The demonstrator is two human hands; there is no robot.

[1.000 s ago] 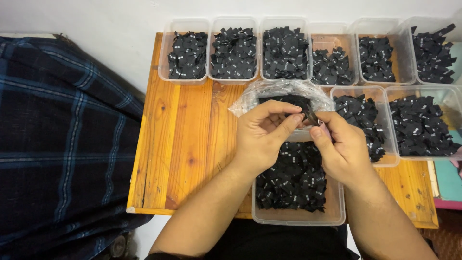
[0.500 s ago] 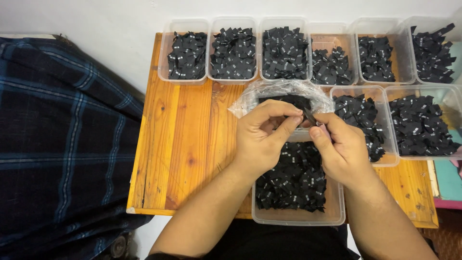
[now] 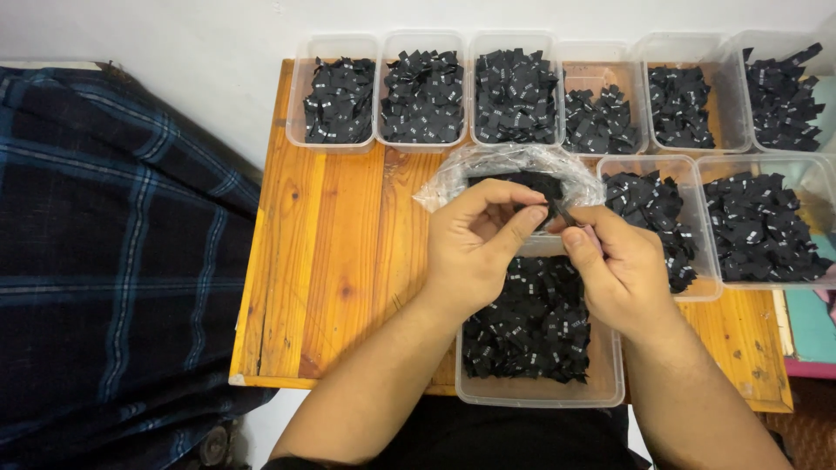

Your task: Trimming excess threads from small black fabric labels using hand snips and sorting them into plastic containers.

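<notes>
My left hand [image 3: 477, 244] and my right hand [image 3: 614, 265] meet above a clear plastic tub [image 3: 540, 396] full of small black fabric labels [image 3: 531, 322]. Both pinch a small stack of black labels [image 3: 555, 211] between thumbs and fingertips. Just behind the hands lies a crumpled clear plastic bag [image 3: 514, 165] with more black labels inside. The stack itself is mostly hidden by my fingers.
A wooden table [image 3: 340, 252] carries a back row of several clear tubs [image 3: 425, 91] of black labels, and two more tubs [image 3: 762, 222] at the right. A dark plaid cloth [image 3: 113, 261] lies to the left of the table. A teal surface [image 3: 810, 322] shows at far right.
Almost nothing differs; my fingers shift slightly on the small stack of labels, and the hands stay in the same place above the tub.
</notes>
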